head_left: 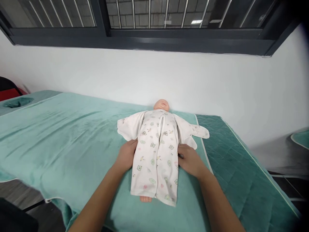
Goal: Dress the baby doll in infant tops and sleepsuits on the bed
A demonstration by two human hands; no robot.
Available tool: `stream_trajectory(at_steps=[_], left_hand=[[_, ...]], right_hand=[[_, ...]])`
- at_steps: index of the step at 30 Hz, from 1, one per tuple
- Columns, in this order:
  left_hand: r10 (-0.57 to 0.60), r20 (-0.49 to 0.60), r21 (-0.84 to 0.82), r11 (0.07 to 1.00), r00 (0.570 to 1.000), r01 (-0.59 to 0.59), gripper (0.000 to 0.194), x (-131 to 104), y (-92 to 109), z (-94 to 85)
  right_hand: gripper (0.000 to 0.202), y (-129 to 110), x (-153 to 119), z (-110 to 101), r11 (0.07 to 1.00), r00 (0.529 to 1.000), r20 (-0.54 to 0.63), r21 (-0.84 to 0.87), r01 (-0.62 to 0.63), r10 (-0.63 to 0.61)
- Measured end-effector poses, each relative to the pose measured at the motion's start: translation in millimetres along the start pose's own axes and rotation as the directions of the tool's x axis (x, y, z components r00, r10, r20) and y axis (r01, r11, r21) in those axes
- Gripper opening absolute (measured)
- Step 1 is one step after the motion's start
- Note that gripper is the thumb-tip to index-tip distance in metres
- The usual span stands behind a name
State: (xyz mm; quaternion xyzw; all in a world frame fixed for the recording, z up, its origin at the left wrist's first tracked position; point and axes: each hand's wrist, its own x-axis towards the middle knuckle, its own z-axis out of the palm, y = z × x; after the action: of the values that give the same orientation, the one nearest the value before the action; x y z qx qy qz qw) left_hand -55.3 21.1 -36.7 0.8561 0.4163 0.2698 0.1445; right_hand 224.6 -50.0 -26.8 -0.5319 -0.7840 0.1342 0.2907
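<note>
Gown [154, 154] covered doll [161, 104], front edges together; fastening unclear. Left hand [126, 155] and right hand [190, 159] were curled at its sides; grip indeterminate.

Hands [127, 156] at both sides of the doll's printed gown [156, 158].

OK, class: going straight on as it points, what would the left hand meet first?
The left hand would likely meet the side of the white gown; the fingers look right at its edge, though contact is unclear.
</note>
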Motion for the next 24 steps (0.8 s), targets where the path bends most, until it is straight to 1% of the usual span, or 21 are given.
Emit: stream_trajectory(at_steps=[2, 3, 4, 5, 6, 8, 10, 11, 12, 13, 15, 16, 19, 20, 21, 22, 23, 24], left_hand=[[-0.062, -0.036, -0.05, 0.997, 0.997, 0.06, 0.018, -0.7, 0.3, -0.6], [-0.093, -0.062, -0.071, 0.994, 0.994, 0.088, 0.021, -0.7, -0.6, -0.7], [-0.129, -0.102, -0.087, 0.989, 0.986, 0.121, 0.024, -0.3, -2.4, -0.8], [-0.174, -0.157, -0.097, 0.982, 0.972, 0.16, 0.026, 0.4, -5.0, -0.7], [-0.222, -0.219, -0.1, 0.974, 0.95, 0.205, 0.027, 1.3, -8.4, -0.5], [-0.319, -0.336, -0.072, 0.947, 0.886, 0.313, 0.029, 4.0, -16.9, 0.8], [-0.374, -0.413, -0.003, 0.912, 0.83, 0.41, 0.03, 7.2, -25.5, 3.1], [-0.383, -0.433, 0.041, 0.896, 0.816, 0.443, 0.03, 8.8, -29.2, 4.5], [-0.385, -0.449, 0.083, 0.88, 0.806, 0.467, 0.031, 10.2, -32.1, 5.9], [-0.387, -0.466, 0.114, 0.865, 0.796, 0.488, 0.032, 11.3, -34.0, 7.2], [-0.403, -0.495, 0.142, 0.836, 0.769, 0.53, 0.035, 13.0, -34.9, 9.2], [-0.419, -0.505, 0.141, 0.822, 0.755, 0.551, 0.037, 13.5, -34.2, 9.8], [-0.47, -0.508, 0.134, 0.784, 0.722, 0.606, 0.041, 14.3, -30.0, 10.6], [-0.481, -0.502, 0.137, 0.776, 0.719, 0.615, 0.041, 14.6, -28.9, 10.7], [-0.49, -0.498, 0.139, 0.769, 0.715, 0.624, 0.041, 14.8, -28.1, 10.8], [-0.497, -0.496, 0.137, 0.764, 0.712, 0.63, 0.041, 15.0, -28.0, 10.7], [-0.503, -0.494, 0.132, 0.762, 0.709, 0.634, 0.04, 15.1, -28.2, 10.5], [-0.508, -0.493, 0.122, 0.763, 0.706, 0.635, 0.039, 15.2, -28.9, 10.2]], right_hand=[[0.023, 2.7, -0.3, -0.9, 0.997, 0.995, -0.066, 0.017, -0.077, 0.077], [0.022, 5.6, -0.6, -1.5, 0.991, 0.983, -0.127, 0.039, -0.128, 0.132], [0.021, 9.7, -1.2, -2.2, 0.982, 0.961, -0.204, 0.066, -0.177, 0.187], [0.021, 14.7, -2.0, -2.9, 0.972, 0.926, -0.294, 0.087, -0.219, 0.236], [0.021, 20.6, -3.0, -3.6, 0.96, 0.881, -0.383, 0.091, -0.264, 0.279], [0.025, 33.2, -6.2, -5.1, 0.911, 0.778, -0.509, 0.028, -0.411, 0.367], [0.034, 44.8, -10.7, -6.3, 0.793, 0.7, -0.538, -0.092, -0.603, 0.47], [0.038, 49.7, -13.2, -6.6, 0.723, 0.669, -0.531, -0.144, -0.676, 0.52], [0.039, 53.9, -15.6, -6.7, 0.67, 0.65, -0.513, -0.181, -0.72, 0.56], [0.039, 57.6, -17.8, -6.5, 0.643, 0.642, -0.494, -0.199, -0.74, 0.586], [0.031, 63.4, -20.1, -5.9, 0.638, 0.639, -0.458, -0.183, -0.748, 0.618], [0.027, 65.4, -19.7, -5.7, 0.647, 0.634, -0.446, -0.147, -0.748, 0.632], [0.025, 63.5, -10.6, -7.5, 0.702, 0.585, -0.478, 0.099, -0.706, 0.656], [0.025, 58.2, -5.0, -9.1, 0.725, 0.568, -0.503, 0.191, -0.662, 0.651], [0.024, 49.7, 1.3, -11.0, 0.761, 0.565, -0.534, 0.275, -0.587, 0.629], [0.024, 38.1, 7.8, -13.1, 0.809, 0.586, -0.564, 0.333, -0.484, 0.582], [0.023, 23.7, 14.1, -15.3, 0.859, 0.631, -0.584, 0.358, -0.365, 0.512], [0.02, 7.3, 19.6, -17.2, 0.908, 0.702, -0.589, 0.358, -0.216, 0.399]])
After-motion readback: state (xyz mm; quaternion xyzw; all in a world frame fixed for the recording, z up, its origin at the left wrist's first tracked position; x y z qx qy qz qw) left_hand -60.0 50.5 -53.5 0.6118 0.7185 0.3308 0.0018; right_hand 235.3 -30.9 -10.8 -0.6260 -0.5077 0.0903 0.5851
